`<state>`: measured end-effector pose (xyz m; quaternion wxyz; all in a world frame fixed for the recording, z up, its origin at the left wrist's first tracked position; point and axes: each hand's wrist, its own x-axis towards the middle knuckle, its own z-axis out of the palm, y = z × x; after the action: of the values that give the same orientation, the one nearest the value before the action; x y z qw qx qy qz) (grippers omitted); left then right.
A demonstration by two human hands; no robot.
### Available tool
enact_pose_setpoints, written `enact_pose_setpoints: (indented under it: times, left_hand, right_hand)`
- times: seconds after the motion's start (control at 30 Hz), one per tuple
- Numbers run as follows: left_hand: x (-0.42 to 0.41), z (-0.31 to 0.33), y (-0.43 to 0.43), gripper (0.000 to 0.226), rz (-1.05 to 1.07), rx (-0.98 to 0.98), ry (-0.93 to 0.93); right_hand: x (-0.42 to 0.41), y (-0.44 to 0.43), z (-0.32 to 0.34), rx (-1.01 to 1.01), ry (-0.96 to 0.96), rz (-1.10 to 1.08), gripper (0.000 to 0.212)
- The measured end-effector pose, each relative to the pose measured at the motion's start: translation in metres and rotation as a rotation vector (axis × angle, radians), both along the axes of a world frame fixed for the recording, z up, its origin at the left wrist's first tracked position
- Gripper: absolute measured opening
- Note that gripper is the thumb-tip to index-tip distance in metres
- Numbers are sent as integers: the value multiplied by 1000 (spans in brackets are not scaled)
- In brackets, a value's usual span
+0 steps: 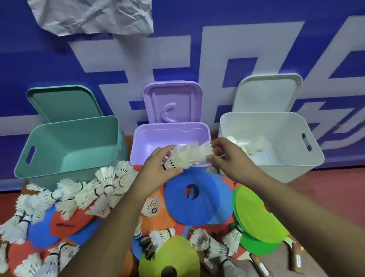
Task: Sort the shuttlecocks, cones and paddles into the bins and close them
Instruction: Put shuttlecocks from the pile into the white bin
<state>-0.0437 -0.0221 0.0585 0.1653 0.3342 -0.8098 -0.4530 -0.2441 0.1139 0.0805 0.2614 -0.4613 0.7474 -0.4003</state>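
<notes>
Holding shuttlecock stack [190,154] in both hands

Left hand [159,163] grips the cork end, right hand [227,158] pinches the feather end; stack lies level above the purple bin's [165,135] near rim. Handling, as judged: very light, feathers brittle; take by the corks, not the skirts. Right: white bin [278,132], shuttlecocks [254,147] inside. Near: loose shuttlecocks [106,181], cones [184,206], paddles [261,268].

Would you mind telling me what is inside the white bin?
A few shuttlecocks lie in the white bin; the right hand, holding a shuttlecock stack, hides its left inner side.
</notes>
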Motion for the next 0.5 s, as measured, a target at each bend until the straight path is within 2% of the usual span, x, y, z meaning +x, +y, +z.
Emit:
enact_pose_setpoints:
  times: [0.07,0.17,0.33,0.5]
  left_hand:
    - [-32,7,13,61,-6,41,21]
    - [-82,15,29,49,-82,29,45]
    - [-172,4,48,37,-187,-33,-61]
    - [-240,-22,54,42,-242,-49,-212]
  right_hand:
    - [-27,18,-2,-5,-38,-94,19]
    - [-69,43,-4,7,-121,-215,5]
    - [-135,73,-13,160,31,-268,28]
    - [-183,85,-48,288,-36,-318,48]
